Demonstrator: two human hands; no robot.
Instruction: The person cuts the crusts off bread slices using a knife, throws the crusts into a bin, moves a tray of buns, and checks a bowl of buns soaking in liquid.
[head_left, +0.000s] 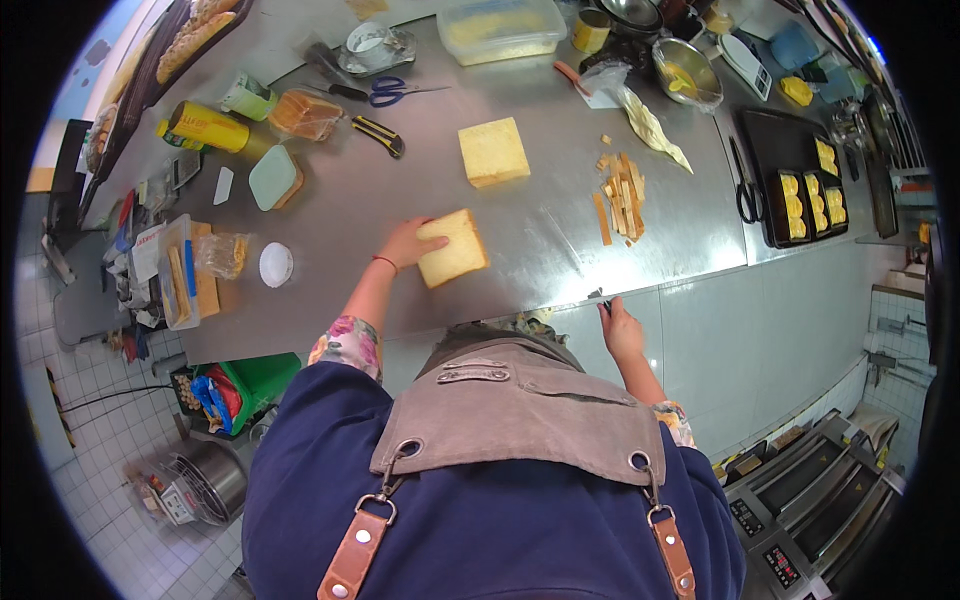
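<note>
My left hand (412, 241) grips the left edge of a stack of sliced white bread (454, 250), thumb on top, on the steel worktable (337, 180). A second bread stack (494, 152) lies behind it, crusts trimmed from its top slice. My right hand (622, 330) is closed around the handle of a knife (597, 293), most of which is hidden or foreshortened, at the table's front edge. A pile of cut crust strips (624, 196) lies to the right of the bread. The long blade is hard to make out against the glare.
Behind the bread are a yellow-black utility knife (378, 136), blue-handled scissors (397, 91) and a lidded plastic container (501, 34). A filled piping bag (651, 129) lies at the back right, near a black tray (795, 180) of filled pastries. A white paper cup (276, 265) stands at the left.
</note>
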